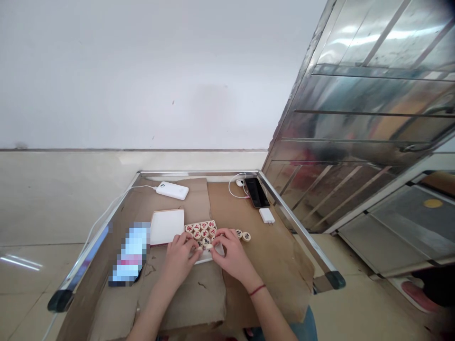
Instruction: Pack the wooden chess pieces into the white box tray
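A shallow white box holds rows of round wooden Chinese chess pieces, red-marked at the back and black-marked nearer me. My left hand comes over the box's front left, thumb and fingers pinched at a piece. From the right, my right hand pinches at a pale piece close to the left fingertips. The fingers partly cover these pieces, and their markings are hard to read. Just beyond my right hand, a few loose pieces lie on the cardboard. Left of the box lies its white lid.
Brown cardboard covers the metal-framed table. On it lie a white power bank with a cable, a blurred lit phone, a dark phone, a white charger and coiled earphones. A wall and metal door stand behind.
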A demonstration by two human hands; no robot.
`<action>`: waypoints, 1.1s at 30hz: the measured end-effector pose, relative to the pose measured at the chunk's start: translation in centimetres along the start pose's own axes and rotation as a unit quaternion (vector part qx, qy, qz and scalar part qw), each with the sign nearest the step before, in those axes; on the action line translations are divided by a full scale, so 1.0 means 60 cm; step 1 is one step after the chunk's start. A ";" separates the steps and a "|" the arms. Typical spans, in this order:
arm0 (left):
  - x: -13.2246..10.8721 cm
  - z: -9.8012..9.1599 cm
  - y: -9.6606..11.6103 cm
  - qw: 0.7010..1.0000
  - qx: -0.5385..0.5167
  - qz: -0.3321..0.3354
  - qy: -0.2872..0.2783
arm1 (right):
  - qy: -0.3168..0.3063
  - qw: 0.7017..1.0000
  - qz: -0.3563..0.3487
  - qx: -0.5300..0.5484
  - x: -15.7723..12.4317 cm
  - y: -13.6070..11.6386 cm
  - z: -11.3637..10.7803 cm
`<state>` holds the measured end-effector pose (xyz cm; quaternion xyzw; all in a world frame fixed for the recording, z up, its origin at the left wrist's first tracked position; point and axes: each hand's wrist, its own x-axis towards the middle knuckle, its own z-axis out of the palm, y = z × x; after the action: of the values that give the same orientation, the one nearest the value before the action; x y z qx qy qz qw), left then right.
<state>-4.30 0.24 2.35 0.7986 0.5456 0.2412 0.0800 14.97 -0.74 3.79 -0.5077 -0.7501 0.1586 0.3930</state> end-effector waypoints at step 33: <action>-0.029 0.025 -0.025 0.984 -0.120 -0.013 0.131 | 0.026 0.999 0.010 -0.040 0.004 0.017 0.035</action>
<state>-5.35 -0.57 -0.07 0.7373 0.5290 0.4066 0.1062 13.97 0.24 1.90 -0.5341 -0.7407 0.1190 0.3897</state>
